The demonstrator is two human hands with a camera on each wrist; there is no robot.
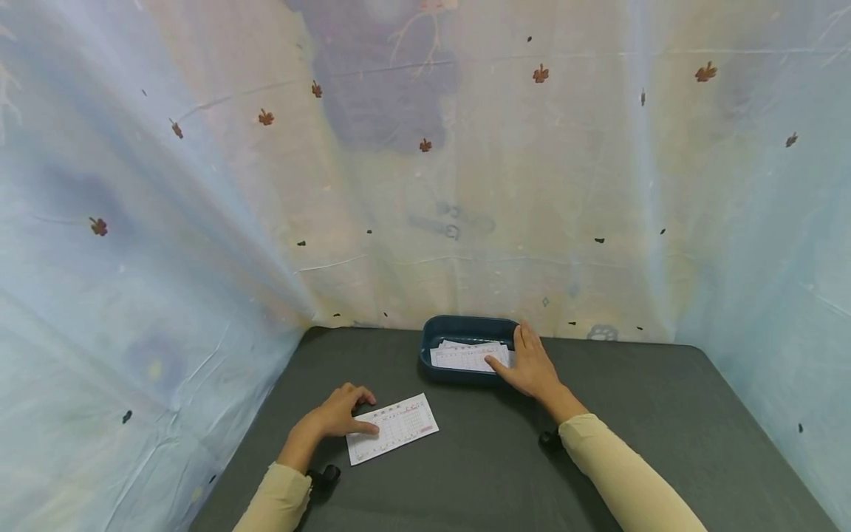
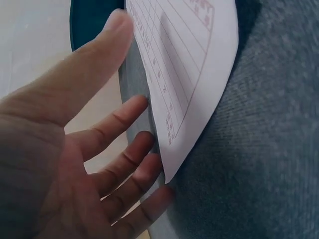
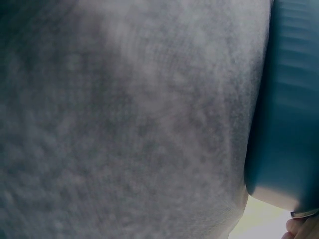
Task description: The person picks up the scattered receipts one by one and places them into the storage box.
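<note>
A white printed slip with a ruled grid lies at a slant on the dark table. Over its left end is my left hand, thumb above the paper and fingers by its far edge. In the left wrist view the thumb and spread fingers of that hand stand apart, with the slip alongside the fingertips. A dark blue plastic tray holds several similar slips. At its right end rests my right hand, fingers extended along the rim and thumb reaching over the slips.
The dark grey table has rounded far corners. Behind it and along both sides hangs a pale patterned curtain, close to the tray's back. In the right wrist view the tray's outer wall fills the right side.
</note>
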